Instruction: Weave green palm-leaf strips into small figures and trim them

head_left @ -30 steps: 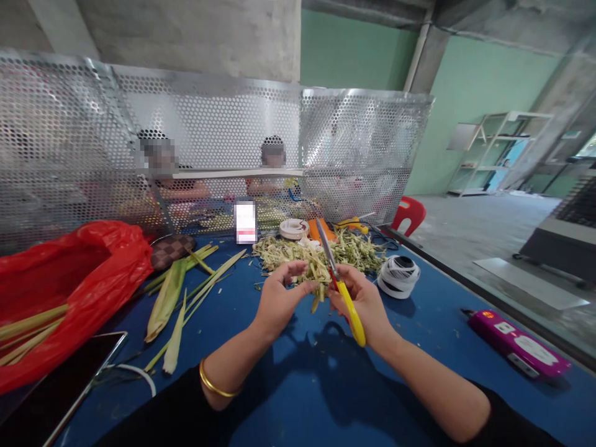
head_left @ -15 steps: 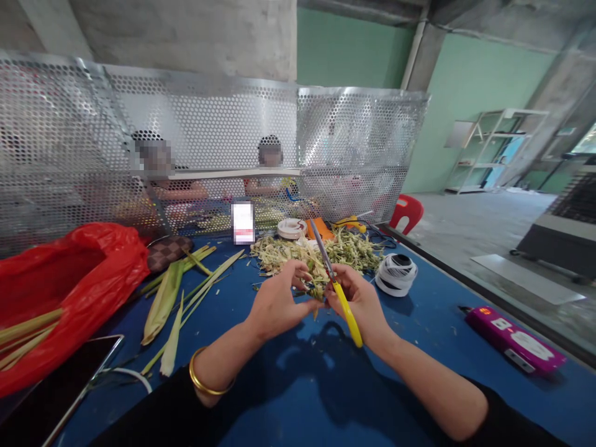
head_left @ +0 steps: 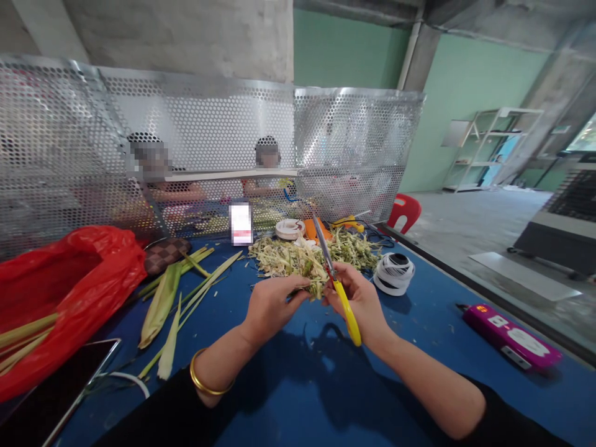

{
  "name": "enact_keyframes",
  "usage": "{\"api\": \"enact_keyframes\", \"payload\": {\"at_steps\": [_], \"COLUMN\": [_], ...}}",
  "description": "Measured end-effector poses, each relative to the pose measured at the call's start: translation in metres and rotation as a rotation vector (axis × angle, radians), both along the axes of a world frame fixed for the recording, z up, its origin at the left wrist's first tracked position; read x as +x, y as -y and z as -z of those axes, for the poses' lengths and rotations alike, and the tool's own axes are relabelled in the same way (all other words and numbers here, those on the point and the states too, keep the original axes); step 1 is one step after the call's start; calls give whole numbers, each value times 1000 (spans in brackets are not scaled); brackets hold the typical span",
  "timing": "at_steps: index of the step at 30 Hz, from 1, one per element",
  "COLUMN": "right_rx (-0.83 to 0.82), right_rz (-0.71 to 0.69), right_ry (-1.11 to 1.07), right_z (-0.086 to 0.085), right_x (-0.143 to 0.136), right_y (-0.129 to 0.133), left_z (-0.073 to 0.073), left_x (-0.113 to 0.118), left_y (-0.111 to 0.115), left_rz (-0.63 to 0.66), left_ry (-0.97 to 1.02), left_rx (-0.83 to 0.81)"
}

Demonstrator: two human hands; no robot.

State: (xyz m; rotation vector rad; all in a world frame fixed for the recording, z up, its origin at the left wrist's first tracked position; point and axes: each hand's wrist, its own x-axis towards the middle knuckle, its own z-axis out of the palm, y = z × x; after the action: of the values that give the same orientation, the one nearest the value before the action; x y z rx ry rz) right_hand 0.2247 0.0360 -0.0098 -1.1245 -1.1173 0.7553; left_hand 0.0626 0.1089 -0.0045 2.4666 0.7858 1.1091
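Observation:
My left hand is closed in a pinch on a small piece of plant material in front of the heap. In my right hand are yellow-handled scissors, their blades pointing up and away over the heap; its fingertips also touch the plant piece. Behind both hands lies a heap of shredded pale-green husk strips. Long husk leaves rest on the blue table to the left. A spool of white ribbon stands right of the heap.
On the left are a red plastic bag, a checkered pouch and a tablet. A purple box-shaped device lies at right. A lit phone, a tape roll and a perforated metal screen stand behind; two people sit beyond it.
The fingers of my left hand have closed from a spread shape into a pinch at the plant piece. My right hand keeps holding the scissors in nearly the same place.

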Motion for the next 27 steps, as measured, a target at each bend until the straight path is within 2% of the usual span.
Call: {"api": "enact_keyframes", "payload": {"at_steps": [3, 8, 11, 15, 19, 21, 23, 27], "right_rx": [-9, 14, 12, -17, -14, 5, 29, 40], "right_rz": [4, 8, 31, 35, -6, 36, 121, 226], "right_ry": [-13, -30, -33, -62, -26, 118, 357, 779], "right_z": [-2, -5, -6, -6, -8, -13, -19, -29], "right_x": [0, 0, -1, -1, 6, 14, 21, 28], "right_y": [0, 2, 2, 0, -2, -1, 2, 9], "left_z": [2, 0, 0, 2, -2, -7, -13, -23], "left_x": [1, 1, 1, -2, -11, -17, -23, -27], "left_y": [2, 1, 1, 2, 0, -3, -6, -7], "left_rz": [-8, 48, 75, 61, -15, -27, -24, -65], "left_ry": [99, 209, 200, 95, -7, -39, -101, -225], "left_rx": [-38, -251, -245, 1, 368, 555, 709, 942]}}
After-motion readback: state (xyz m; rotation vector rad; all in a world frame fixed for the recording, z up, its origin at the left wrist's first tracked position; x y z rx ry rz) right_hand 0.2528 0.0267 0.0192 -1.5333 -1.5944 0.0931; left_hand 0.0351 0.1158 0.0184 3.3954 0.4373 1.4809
